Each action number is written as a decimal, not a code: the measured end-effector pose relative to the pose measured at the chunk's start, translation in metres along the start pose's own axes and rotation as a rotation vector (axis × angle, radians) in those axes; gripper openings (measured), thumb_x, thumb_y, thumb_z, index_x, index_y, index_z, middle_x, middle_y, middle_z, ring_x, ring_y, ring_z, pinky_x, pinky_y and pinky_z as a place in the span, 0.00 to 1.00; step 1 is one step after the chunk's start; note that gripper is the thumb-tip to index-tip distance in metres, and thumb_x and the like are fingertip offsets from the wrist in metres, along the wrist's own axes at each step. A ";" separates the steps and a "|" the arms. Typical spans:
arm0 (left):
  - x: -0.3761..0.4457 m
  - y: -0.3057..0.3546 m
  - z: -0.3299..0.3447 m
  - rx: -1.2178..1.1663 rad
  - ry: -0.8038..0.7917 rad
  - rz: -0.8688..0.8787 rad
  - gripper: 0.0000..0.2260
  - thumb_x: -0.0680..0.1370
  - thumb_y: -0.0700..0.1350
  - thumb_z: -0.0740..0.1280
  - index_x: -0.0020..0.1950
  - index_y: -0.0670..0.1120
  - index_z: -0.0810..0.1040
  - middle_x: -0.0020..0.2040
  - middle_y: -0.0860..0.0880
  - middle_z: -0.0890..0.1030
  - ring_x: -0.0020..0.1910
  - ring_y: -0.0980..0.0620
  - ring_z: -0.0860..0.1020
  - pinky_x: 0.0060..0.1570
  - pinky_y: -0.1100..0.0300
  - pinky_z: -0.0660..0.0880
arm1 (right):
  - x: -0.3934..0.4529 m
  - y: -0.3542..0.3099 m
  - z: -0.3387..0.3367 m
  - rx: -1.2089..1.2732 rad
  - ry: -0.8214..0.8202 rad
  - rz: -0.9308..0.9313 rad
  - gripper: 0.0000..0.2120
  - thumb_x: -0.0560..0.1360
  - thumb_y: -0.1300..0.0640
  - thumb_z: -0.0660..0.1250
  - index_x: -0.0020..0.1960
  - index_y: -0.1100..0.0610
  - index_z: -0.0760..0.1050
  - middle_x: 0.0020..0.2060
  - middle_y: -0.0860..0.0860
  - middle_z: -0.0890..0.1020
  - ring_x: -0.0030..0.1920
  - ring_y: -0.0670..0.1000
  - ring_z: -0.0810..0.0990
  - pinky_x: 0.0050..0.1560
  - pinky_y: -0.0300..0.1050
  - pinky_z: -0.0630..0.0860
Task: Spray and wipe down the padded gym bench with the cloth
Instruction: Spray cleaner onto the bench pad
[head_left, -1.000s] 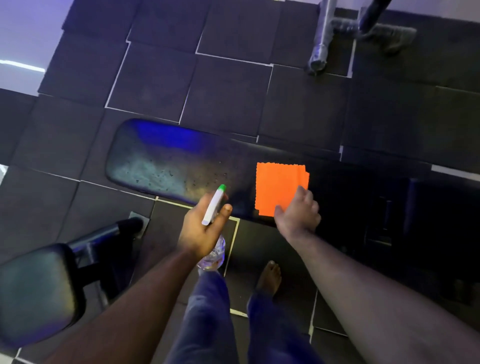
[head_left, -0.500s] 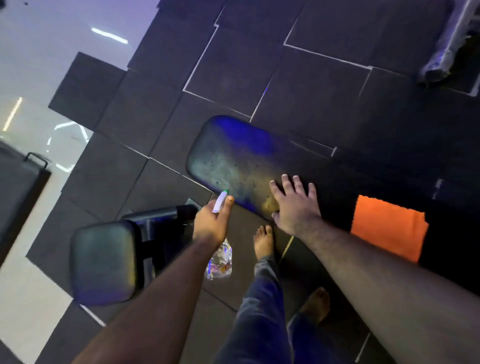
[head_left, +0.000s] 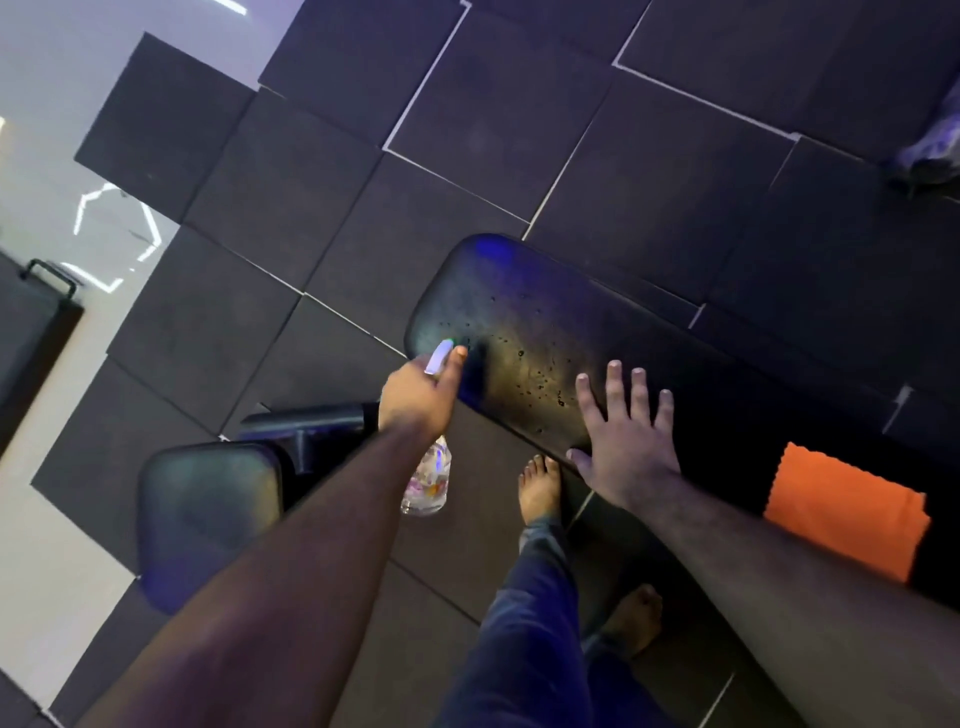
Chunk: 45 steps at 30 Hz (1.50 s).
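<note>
Black padding on the bench (head_left: 524, 332) shines wet, dotted with droplets near its rounded end at 12 o'clock from the hands; its far length sinks into shadow toward 3 o'clock and is hard to make out. Left hand (head_left: 415, 397) is closed around a clear spray bottle (head_left: 427, 480), the nozzle at the pad's edge and the bottle's middle hidden by the wrist. Right hand (head_left: 626, 441) lies flat on the bench, fingers spread, gripping nothing. Orange cloth (head_left: 844, 506) rests on the bench at 4 o'clock from that hand, partly covered by the forearm. A second pad (head_left: 208, 512) sits at 8 o'clock.
</note>
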<state>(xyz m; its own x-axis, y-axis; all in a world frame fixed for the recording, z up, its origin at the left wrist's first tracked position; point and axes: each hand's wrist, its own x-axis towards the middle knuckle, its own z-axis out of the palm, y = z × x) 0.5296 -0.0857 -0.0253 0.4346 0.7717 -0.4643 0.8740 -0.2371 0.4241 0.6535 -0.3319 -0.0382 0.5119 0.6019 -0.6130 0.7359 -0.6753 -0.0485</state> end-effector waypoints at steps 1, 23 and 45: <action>0.009 0.006 -0.002 -0.003 -0.002 0.000 0.27 0.83 0.69 0.62 0.56 0.47 0.84 0.48 0.42 0.87 0.53 0.36 0.84 0.52 0.48 0.79 | 0.000 0.001 0.000 -0.002 0.003 -0.003 0.50 0.80 0.29 0.58 0.85 0.49 0.31 0.85 0.62 0.36 0.84 0.69 0.39 0.80 0.75 0.48; -0.060 0.003 0.033 0.347 -0.222 0.150 0.29 0.84 0.71 0.59 0.45 0.48 0.84 0.35 0.46 0.80 0.50 0.35 0.85 0.43 0.50 0.75 | -0.024 0.042 0.010 0.028 0.048 -0.118 0.44 0.83 0.37 0.62 0.86 0.44 0.36 0.86 0.53 0.36 0.86 0.61 0.39 0.84 0.67 0.51; -0.101 0.050 0.070 0.368 -0.285 0.251 0.25 0.74 0.74 0.70 0.54 0.53 0.81 0.41 0.50 0.82 0.50 0.42 0.86 0.42 0.56 0.74 | -0.082 0.093 0.047 0.112 0.052 0.018 0.43 0.83 0.38 0.61 0.86 0.45 0.36 0.87 0.51 0.40 0.87 0.58 0.44 0.83 0.66 0.51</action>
<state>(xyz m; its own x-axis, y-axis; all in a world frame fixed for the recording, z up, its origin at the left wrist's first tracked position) 0.5445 -0.2170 -0.0119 0.6371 0.4860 -0.5982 0.7319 -0.6249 0.2717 0.6588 -0.4638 -0.0292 0.5493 0.6086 -0.5726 0.6738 -0.7279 -0.1272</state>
